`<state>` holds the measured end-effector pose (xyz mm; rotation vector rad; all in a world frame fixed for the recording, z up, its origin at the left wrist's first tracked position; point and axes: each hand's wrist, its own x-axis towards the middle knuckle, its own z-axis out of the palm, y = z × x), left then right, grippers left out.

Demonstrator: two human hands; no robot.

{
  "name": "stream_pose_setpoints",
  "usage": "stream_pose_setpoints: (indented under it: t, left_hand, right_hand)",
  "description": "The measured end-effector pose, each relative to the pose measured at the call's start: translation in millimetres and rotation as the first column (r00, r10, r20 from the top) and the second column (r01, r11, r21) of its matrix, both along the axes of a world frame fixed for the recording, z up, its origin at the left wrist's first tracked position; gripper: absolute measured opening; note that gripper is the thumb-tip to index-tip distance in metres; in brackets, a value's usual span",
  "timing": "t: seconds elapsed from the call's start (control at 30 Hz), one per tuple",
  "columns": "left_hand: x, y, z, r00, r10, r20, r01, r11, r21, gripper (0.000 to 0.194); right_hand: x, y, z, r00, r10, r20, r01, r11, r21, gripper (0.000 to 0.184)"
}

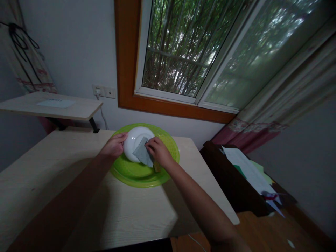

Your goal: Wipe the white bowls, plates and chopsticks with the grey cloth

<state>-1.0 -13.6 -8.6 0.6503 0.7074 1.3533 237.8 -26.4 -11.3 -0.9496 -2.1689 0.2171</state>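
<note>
The left hand is gripping the white dish by its edge above the green basin, presumably to steady it, while the right hand is pinching the gray cloth between its fingers over the dish's surface, probably for control.

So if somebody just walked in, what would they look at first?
Probably the bright green basin on the pale table, the boldest color here. Over it, the left hand grips a white dish by its edge while the right hand holds a gray cloth against it. Behind, leafy green stems fill the big window.
</note>
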Motion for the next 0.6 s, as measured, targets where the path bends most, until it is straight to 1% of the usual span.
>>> stream_pose_setpoints:
  t: [0.07, 0.13, 0.2, 0.27, 0.33, 0.43, 0.5, 0.6]
  left_hand:
    - [-1, 1, -2.0, 1.0, -0.015, 0.012, 0.016, 1.0, -0.006, 0.018]
    - [-1, 3, -4.0, 0.999, -0.031, 0.022, 0.031, 0.999, -0.01, 0.02]
    - [-2, 4, -5.6, 0.999, -0.034, 0.025, 0.035, 0.999, -0.016, 0.019]
    - [-3, 6, -6.3, 0.999, -0.042, 0.022, 0.043, 0.999, -0.028, 0.016]
    - [-2, 6, -5.5, 0.998, -0.057, 0.012, 0.057, 0.997, -0.049, 0.014]
    - [0, 6, -2.3, 0.999, -0.049, -0.009, 0.048, 0.994, -0.096, 0.019]
    - [2, 6, 0.1, 1.0, 0.002, -0.028, -0.005, 0.991, -0.133, 0.021]
    - [4, 5, 2.3, 0.995, 0.085, -0.05, -0.092, 0.981, -0.169, 0.019]
  right_hand:
    - [-9, -6, 2.8, 0.997, 0.056, 0.059, -0.057, 0.998, 0.026, 0.016]
    - [-18, -10, 6.3, 0.991, 0.083, 0.101, -0.088, 0.995, 0.047, 0.019]
    - [-25, -12, 10.1, 0.986, 0.09, 0.141, -0.101, 0.992, 0.073, 0.022]
    - [-28, -12, 13.7, 0.982, 0.069, 0.177, -0.089, 0.99, 0.106, 0.023]
    - [-27, -11, 16.0, 0.98, 0.007, 0.201, -0.036, 0.989, 0.142, 0.025]
    - [-20, -8, 13.6, 0.968, -0.144, 0.205, 0.11, 0.98, 0.168, 0.033]
    - [-14, -5, 7.8, 0.957, -0.213, 0.197, 0.189, 0.973, 0.135, 0.035]
    - [-5, 0, -2.9, 0.959, -0.212, 0.186, 0.212, 0.977, 0.019, 0.033]
